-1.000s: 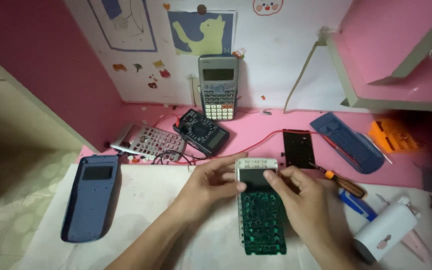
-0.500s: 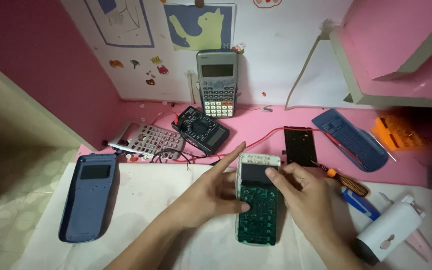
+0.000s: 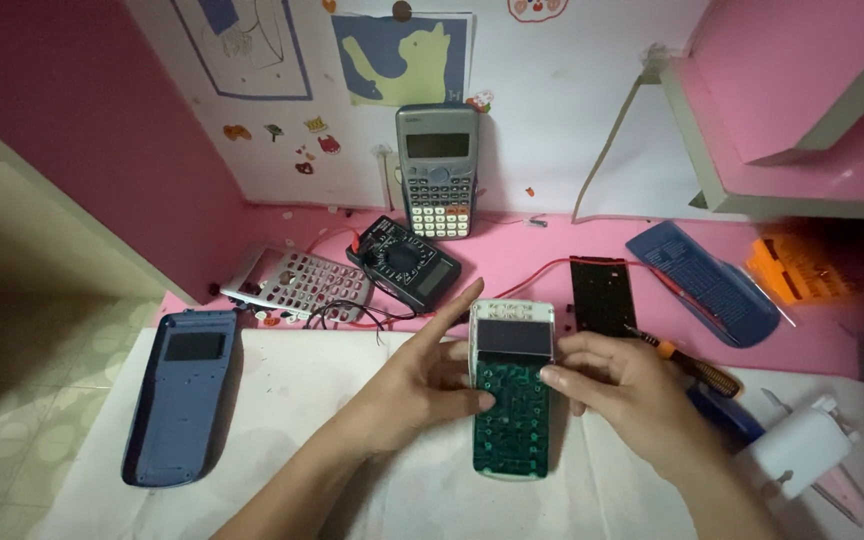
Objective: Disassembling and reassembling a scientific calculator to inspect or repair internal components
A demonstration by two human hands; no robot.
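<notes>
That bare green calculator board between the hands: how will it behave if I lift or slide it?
The green circuit board looks thin and flat, so probably stiff and light, unlikely to roll. It lies on white paper, so it may slide easily. Exposed contacts and the display window suggest fragility; the left hand and right hand touch its edges.

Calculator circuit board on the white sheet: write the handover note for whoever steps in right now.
Left hand: fingers rest on the left edge of the green circuit board, index finger raised.
Right hand: fingertips on the board's right edge, holding nothing else.
Board lies flat on the white sheet, display end away from the person.
Done: casing is off; blue back shell lies far left, grey keypad front and black multimeter sit behind, black panel and screwdriver to the right.
Left: board is bare, nothing reassembled.
</notes>
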